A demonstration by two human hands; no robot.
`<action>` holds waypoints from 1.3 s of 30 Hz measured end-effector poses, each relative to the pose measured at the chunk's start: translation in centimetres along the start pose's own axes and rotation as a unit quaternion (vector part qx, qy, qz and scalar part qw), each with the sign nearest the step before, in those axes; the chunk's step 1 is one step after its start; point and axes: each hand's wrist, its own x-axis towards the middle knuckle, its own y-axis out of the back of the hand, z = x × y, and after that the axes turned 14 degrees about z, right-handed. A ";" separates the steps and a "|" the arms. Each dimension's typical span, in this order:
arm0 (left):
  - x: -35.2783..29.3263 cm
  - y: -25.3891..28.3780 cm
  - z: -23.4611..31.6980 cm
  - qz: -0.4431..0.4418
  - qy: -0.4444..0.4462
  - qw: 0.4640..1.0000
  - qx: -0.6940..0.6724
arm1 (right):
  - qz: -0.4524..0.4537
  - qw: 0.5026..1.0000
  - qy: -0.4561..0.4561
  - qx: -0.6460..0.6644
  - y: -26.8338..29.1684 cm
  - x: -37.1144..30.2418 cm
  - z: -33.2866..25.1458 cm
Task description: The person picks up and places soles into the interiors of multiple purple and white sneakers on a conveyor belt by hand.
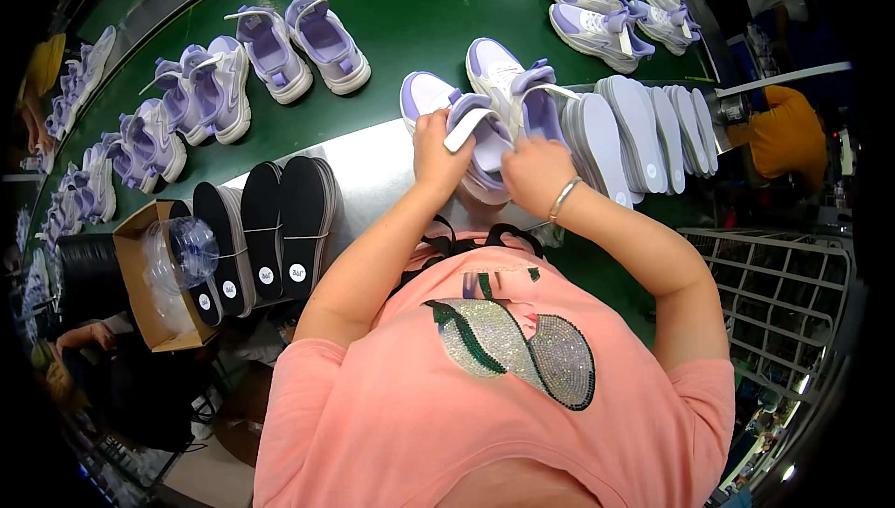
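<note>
A white and lilac sneaker (487,158) stands in front of me at the steel edge of the table, its heel toward me. My left hand (440,152) is wrapped round its left side, beside the raised white strap. At the heel and collar of that shoe, my right hand (539,174) is closed with curled fingers; what its fingertips pinch, if anything, is hidden. The matching sneaker (496,68) stands close on the right, its opening partly behind my right hand. Stacks of pale lilac insoles (597,143) lie just right of my right hand.
Bundles of black insoles (303,214) and a cardboard box (140,280) with clear plastic sit at left. More sneakers (326,42) line the green table (419,5), with another group (601,23) at far right. A wire rack (783,294) stands at right; other people work nearby.
</note>
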 end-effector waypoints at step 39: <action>0.1 -1.4 1.1 -0.044 -0.007 0.999 -0.006 | -0.381 0.919 0.026 0.099 -3.8 2.6 2.6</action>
